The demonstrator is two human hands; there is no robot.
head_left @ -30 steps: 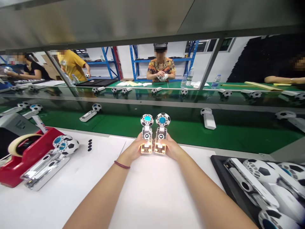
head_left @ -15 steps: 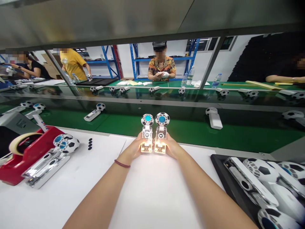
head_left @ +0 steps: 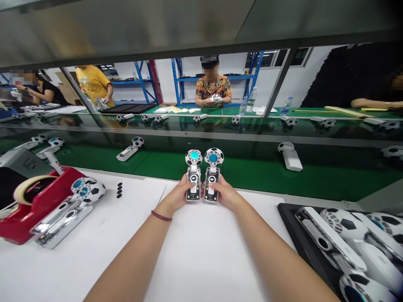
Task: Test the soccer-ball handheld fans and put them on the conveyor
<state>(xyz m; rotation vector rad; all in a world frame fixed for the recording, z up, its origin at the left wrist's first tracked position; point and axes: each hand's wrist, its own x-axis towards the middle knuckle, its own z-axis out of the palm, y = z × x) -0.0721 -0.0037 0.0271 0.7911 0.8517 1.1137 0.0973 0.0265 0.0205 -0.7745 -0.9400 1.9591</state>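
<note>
Clear-plastic handheld fans with football-pattern heads, left fan (head_left: 193, 178) in closed left hand (head_left: 177, 196), right fan (head_left: 212, 178) in closed right hand (head_left: 224, 195), upright above white table (head_left: 201, 251); judged light, rigid, slick, fragile — grip handles, not heads.

1. White worktable (head_left: 195, 260) in front, green conveyor belt (head_left: 252, 172) beyond it.
2. Grey metal shelf (head_left: 157, 29) overhead on slanted posts.
3. Blue storage racks (head_left: 179, 79) against white back wall (head_left: 166, 71).
4. Window (head_left: 273, 58) upper right, daylight coming in.
</note>
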